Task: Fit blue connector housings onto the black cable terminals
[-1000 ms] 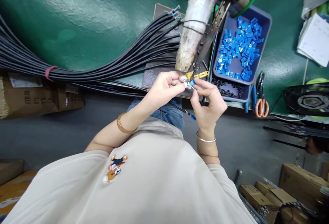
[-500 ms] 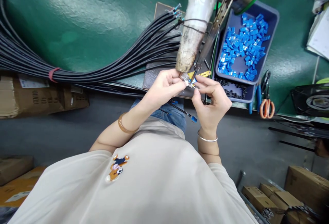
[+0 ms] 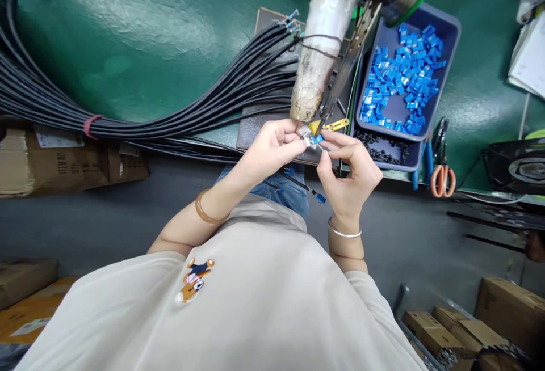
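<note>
Close together beneath the nozzle-like tip of a wrapped white tube [image 3: 317, 42], both hands work on one small piece. My left hand [image 3: 275, 147] is closed in a pinch at a small blue connector [image 3: 316, 139], with something whitish and clear at its fingertips. My right hand [image 3: 351, 164] is closed too, thumb and forefinger pinching a thin pale wire [image 3: 321, 147] at the connector's right side. Just behind the fingers lies a flat yellow strip [image 3: 338, 125]. A dark metal bar [image 3: 347, 67] slants down to the same spot and partly hides it.
Black cables [image 3: 179, 124], tied with a red band [image 3: 89, 126], run from the left onto a dark board [image 3: 255, 127]. At right stand a bin [image 3: 452, 36] of blue connectors and a lower bin [image 3: 415, 164] of small black parts. Orange-handled scissors [image 3: 443, 181] hang at the table edge.
Between the fingertips the blue connector shows more plainly, and the thin wire at my right fingertips is now visible. Both hands stay in nearly the same place.
</note>
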Demonstrator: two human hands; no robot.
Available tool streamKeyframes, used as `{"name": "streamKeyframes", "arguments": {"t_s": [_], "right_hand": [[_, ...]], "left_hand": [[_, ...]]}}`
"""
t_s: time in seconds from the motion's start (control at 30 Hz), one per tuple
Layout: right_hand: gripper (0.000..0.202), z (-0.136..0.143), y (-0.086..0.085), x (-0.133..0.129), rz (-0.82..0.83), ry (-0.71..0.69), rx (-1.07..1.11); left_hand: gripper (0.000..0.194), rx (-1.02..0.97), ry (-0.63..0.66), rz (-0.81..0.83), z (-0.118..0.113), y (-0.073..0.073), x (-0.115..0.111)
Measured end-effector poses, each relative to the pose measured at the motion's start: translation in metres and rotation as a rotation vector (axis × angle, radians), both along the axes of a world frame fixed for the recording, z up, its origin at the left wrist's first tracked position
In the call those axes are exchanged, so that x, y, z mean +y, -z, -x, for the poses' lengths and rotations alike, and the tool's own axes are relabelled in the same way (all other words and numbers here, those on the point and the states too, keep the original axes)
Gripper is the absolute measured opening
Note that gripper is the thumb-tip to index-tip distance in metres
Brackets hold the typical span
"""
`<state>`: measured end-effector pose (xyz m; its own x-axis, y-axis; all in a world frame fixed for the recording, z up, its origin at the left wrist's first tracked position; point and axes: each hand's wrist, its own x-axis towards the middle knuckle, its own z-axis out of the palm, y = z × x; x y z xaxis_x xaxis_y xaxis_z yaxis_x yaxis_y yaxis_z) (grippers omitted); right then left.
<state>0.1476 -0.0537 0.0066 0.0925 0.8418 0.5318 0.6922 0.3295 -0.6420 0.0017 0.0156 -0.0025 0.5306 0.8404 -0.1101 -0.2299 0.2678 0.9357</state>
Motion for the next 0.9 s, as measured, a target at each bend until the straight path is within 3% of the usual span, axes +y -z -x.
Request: {"name": "streamKeyframes", "arguments": {"t_s": [0.13, 0.33, 0.5, 0.63, 0.73, 0.9], "right_hand": [[0.007, 0.000, -0.003, 0.000, 0.019, 0.045, -0.037], [0.006, -0.001, -0.004, -0.005, 0.067, 0.006, -0.027], [0.013, -0.003, -0.011, -0.014, 0.000, 0.092, -0.177], [0.010, -0.001, -0.013, -0.016, 0.065, 0.009, -0.287], [0.004, 0.002, -0.009, -0.014, 0.091, 0.003, -0.313], [0.006, 0.009, -0.004, -0.013, 0.145, 0.060, -0.162]], "left_hand": [[0.011, 0.080, 0.084, -0.014, 0.003, -0.003, -0.002], [0.011, 0.057, 0.064, 0.021, 0.011, -0.003, -0.007], [0.011, 0.108, 0.084, -0.015, 0.014, -0.004, -0.011], [0.007, 0.077, 0.080, -0.114, 0.014, -0.002, -0.014], [0.008, 0.115, 0.009, -0.223, 0.013, 0.003, -0.019], [0.007, 0.280, -0.257, -0.607, 0.008, 0.013, -0.031]]}}
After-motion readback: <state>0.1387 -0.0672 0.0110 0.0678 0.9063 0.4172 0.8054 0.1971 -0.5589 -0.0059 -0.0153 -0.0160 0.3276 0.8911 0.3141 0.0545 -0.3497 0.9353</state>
